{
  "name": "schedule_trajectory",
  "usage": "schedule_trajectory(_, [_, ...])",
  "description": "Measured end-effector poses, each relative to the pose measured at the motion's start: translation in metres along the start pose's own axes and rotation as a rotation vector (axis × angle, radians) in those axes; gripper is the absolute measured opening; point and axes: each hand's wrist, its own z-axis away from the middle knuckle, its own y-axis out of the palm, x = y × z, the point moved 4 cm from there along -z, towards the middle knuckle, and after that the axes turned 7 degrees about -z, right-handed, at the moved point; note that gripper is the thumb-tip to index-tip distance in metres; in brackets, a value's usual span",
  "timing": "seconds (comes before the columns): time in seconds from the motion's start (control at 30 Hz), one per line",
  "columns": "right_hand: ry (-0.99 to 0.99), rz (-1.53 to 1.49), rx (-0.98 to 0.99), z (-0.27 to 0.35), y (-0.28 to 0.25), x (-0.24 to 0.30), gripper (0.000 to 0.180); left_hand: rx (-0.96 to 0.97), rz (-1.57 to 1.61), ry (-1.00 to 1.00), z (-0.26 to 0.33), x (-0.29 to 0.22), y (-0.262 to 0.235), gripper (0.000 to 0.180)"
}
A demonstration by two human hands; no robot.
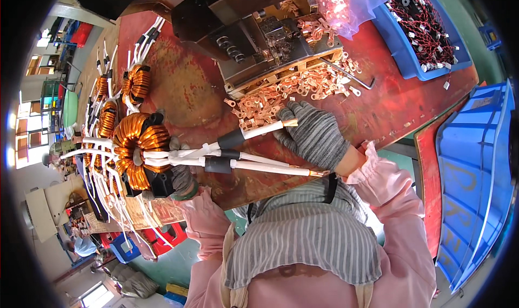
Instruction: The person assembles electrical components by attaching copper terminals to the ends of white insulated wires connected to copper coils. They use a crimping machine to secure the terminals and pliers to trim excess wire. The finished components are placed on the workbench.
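Observation:
My left hand (185,179), in a grey glove, grips a large toroidal copper coil (128,162) with a black base from its right side, and the coil hides part of the fingers. White-sleeved leads (262,166) with black sleeve pieces stretch right from the coil, ending in bare copper. One upper lead's bare end (291,122) crosses in front of my right hand (318,136). That gloved hand reaches to the edge of a loose pile of copper ring lugs (254,109), fingers and thumb apart; its fingertips are partly hidden.
A dark metal press (238,38) stands behind the lugs, with a hex key (354,74) beside it. Other copper coils (136,84) lie at left. A blue bin (413,70) of red-black wired parts sits at far right, near a clear bag (351,8). A blue crate (470,183) stands rightward.

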Motion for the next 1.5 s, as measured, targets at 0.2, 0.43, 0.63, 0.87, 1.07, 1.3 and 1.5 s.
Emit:
schedule_trajectory(0.2, [0.047,-0.024,0.054,-0.002,0.002,-0.006,0.029,0.043,-0.004,-0.015,-0.003,-0.001,0.001,0.074])
schedule_trajectory(0.43, [-0.017,-0.062,-0.056,-0.001,-0.002,-0.006,0.025,0.094,0.003,-0.034,-0.006,0.0,0.0,0.075])
schedule_trajectory(0.63, [0.253,-1.133,-0.008,0.008,-0.027,-0.026,0.021,0.127,0.007,-0.037,-0.008,-0.002,-0.003,0.076])
schedule_trajectory(0.87, [0.105,-0.944,-0.156,0.005,-0.049,-0.027,0.018,0.167,0.004,-0.054,-0.013,0.0,-0.003,0.077])
schedule_trajectory(1.07, [-0.094,-0.737,-0.272,0.004,-0.057,-0.018,0.015,0.184,0.002,-0.063,-0.013,-0.001,-0.004,0.078])
schedule_trajectory(1.3, [-0.171,-0.74,-0.251,0.005,-0.056,-0.02,0.019,0.177,0.007,-0.071,-0.009,0.005,0.0,0.078])
schedule_trajectory(1.5, [-0.159,-0.728,-0.214,0.006,-0.061,-0.014,0.017,0.159,0.012,-0.063,-0.006,0.007,0.003,0.079])
